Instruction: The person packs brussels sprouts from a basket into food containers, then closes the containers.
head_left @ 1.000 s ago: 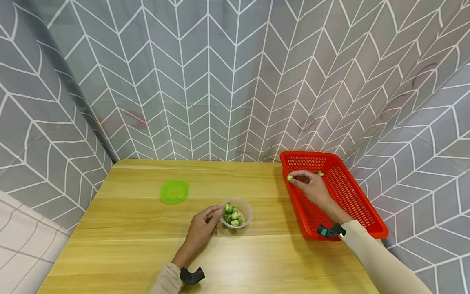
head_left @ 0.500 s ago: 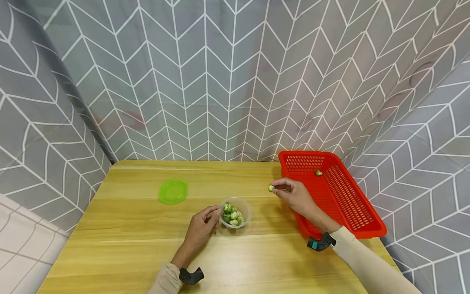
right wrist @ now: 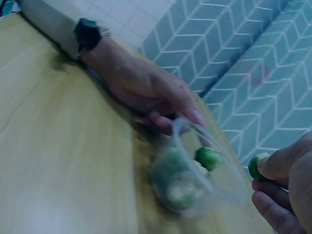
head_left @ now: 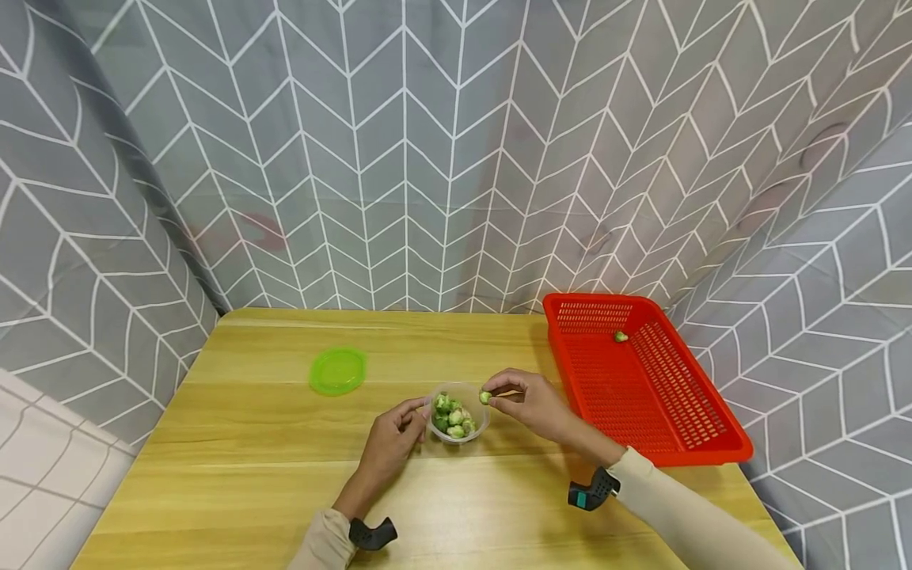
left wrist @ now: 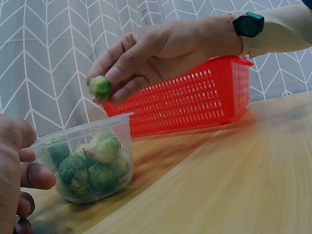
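Observation:
A small clear plastic container (head_left: 479,427) holding several Brussels sprouts (left wrist: 102,176) stands on the table. My left hand (head_left: 390,443) grips its left side at the rim, fingers curled against the wall. Just above the right rim, my right hand (head_left: 530,404) pinches one Brussels sprout (left wrist: 99,87) between thumb and fingertips. In the right wrist view, that held sprout (right wrist: 257,165) is beside the container's open top, apart from it. Another Brussels sprout (head_left: 621,336) lies in the far end of the red plastic basket (head_left: 620,388), to the right.
A green lid (head_left: 338,371) lies flat on the wooden table (head_left: 271,475), left of and behind the container. The basket's near wall stands close behind my right forearm. A grey patterned curtain (head_left: 427,158) hangs along the table's back and sides.
My right hand has moved left from over the red basket to the container's rim, carrying the pinched Brussels sprout. The left hand and the container have stayed put.

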The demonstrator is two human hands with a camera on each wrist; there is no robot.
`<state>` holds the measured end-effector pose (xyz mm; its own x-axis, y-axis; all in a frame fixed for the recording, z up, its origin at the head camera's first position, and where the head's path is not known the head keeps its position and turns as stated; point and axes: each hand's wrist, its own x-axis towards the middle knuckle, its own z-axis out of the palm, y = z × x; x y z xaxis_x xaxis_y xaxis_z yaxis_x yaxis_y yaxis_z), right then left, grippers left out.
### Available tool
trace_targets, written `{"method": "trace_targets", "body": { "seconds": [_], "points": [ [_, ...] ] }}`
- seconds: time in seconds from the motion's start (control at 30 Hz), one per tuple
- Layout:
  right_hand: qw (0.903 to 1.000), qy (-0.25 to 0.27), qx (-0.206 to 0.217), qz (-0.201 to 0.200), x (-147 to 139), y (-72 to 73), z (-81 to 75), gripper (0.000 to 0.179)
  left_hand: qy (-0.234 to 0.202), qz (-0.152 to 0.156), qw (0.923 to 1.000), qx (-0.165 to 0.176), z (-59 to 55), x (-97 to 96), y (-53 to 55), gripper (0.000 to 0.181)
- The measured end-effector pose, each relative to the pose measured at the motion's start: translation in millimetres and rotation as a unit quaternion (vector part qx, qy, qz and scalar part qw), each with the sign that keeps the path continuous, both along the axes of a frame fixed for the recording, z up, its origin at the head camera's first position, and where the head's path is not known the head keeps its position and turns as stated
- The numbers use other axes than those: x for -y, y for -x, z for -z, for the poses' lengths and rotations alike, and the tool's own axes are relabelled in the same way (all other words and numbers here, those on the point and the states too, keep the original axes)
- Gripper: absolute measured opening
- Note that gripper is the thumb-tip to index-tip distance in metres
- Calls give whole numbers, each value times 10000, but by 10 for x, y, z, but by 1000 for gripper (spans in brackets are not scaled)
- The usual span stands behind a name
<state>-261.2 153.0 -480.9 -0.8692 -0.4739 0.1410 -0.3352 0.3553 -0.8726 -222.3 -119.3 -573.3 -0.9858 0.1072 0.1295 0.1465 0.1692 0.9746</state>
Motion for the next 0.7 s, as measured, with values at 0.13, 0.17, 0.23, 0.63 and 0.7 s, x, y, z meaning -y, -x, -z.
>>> {"method": "trace_targets", "body": {
  "seconds": [0.13, 0.17, 0.23, 0.63, 0.7],
  "points": [
    [9992, -281, -157, -231, 107, -42, 30, 17, -28, 30, 10000, 44, -7, 0, -3, 34],
    [9988, -343, -208, -268, 131, -50, 34, 17, -45, 39, 10000, 62, -10, 0, -3, 35],
    [9981, -410, -276, -361, 173, -63, 37, 17, -85, 65, 9999, 84, -18, -2, -4, 36],
    [9919, -765, -567, -839, 377, -92, 81, 21, -32, 32, 9999, 147, -32, -6, 3, 34],
    [9914, -798, -554, -882, 423, -100, 90, 20, -9, 19, 9999, 129, -29, -7, 4, 33]
  ]
}}
